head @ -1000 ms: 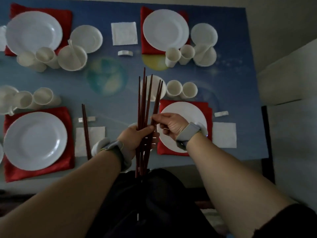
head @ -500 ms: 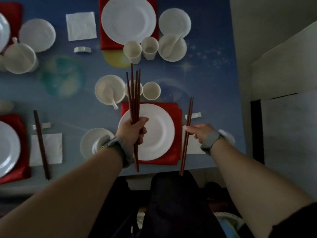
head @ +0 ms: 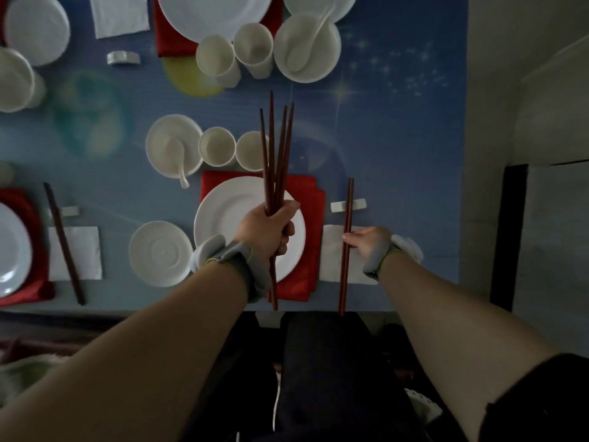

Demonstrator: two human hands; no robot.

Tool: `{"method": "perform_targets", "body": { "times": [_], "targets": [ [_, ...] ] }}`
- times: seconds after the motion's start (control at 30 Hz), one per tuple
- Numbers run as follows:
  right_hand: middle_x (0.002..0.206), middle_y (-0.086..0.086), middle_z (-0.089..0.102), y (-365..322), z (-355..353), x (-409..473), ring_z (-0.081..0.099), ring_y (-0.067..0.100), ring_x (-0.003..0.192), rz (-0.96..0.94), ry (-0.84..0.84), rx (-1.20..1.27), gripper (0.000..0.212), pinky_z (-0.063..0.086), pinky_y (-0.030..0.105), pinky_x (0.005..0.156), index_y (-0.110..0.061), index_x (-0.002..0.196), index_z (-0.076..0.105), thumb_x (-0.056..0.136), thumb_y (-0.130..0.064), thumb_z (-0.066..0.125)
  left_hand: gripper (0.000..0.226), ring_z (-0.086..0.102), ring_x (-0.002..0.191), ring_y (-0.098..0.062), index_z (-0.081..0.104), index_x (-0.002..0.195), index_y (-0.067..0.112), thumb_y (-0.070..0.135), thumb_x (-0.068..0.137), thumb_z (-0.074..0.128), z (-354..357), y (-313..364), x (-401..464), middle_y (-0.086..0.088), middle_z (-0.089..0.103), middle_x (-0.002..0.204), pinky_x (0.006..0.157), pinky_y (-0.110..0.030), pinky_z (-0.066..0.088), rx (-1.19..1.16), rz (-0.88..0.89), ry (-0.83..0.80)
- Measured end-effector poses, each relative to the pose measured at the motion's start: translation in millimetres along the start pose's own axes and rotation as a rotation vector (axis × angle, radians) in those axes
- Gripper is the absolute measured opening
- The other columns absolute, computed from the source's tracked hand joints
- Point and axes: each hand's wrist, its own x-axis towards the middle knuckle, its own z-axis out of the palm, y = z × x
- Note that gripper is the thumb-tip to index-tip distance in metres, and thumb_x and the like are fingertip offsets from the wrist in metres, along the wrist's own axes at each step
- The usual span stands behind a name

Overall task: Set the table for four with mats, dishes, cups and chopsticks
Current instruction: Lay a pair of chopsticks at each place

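Observation:
My left hand (head: 267,229) grips a bundle of several dark red chopsticks (head: 276,154), upright above the near white plate (head: 229,218) on its red mat (head: 310,218). My right hand (head: 366,242) pinches a pair of chopsticks (head: 348,218) over the white napkin (head: 331,256), their tips lying across the small white chopstick rest (head: 338,206). Beyond the plate stand a bowl with a spoon (head: 173,148) and two cups (head: 218,146). A saucer (head: 161,253) lies left of the plate.
Another pair of chopsticks (head: 63,242) lies on a napkin (head: 86,250) beside the left setting's plate (head: 11,250). The far setting has a plate (head: 216,11), cups (head: 251,43), a bowl (head: 307,47), a napkin (head: 119,14) and a rest (head: 123,57). The table edge (head: 463,154) runs down the right.
My right hand drew a pair of chopsticks out of the bundle and carried it right, down onto the rest and napkin. The view shifted right; my left hand kept the remaining bundle.

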Motion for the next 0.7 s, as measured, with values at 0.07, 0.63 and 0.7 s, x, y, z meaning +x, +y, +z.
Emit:
{"method": "perform_targets", "body": {
  "times": [0.07,0.63,0.7],
  "targets": [
    [0.123,0.019,0.061,-0.2,-2.1,0.2,0.058,0.031,0.115,-0.008,0.023,0.019,0.039,0.044,0.037,0.103,0.002,0.119,0.061,0.089,-0.021,0.063,0.009,0.033,0.039,-0.007,0.059,0.084,0.016,0.022,0.091,0.058,3.6,-1.2,1.6,0.001,0.046,0.055,0.042,-0.02,0.031,0.009,-0.012,0.017],
    [0.102,0.017,0.066,-7.9,-10.9,0.3,0.054,0.021,0.088,-0.008,-0.017,-0.161,0.039,0.046,0.035,0.094,0.005,0.112,0.064,0.088,-0.026,0.064,0.012,0.035,0.041,-0.009,0.058,0.081,0.016,0.024,0.09,0.06,13.0,3.8,1.2,0.0,0.049,0.056,0.044,-0.021,0.033,0.051,-0.014,0.014],
    [0.111,0.02,0.065,-7.9,-9.9,0.1,0.055,0.022,0.09,-0.012,-0.019,-0.173,0.04,0.046,0.036,0.096,0.005,0.113,0.063,0.088,-0.027,0.063,0.012,0.035,0.041,-0.008,0.059,0.081,0.017,0.024,0.09,0.06,11.6,2.4,0.8,0.001,0.049,0.056,0.044,-0.021,0.034,0.053,-0.016,0.017]
  ]
}}
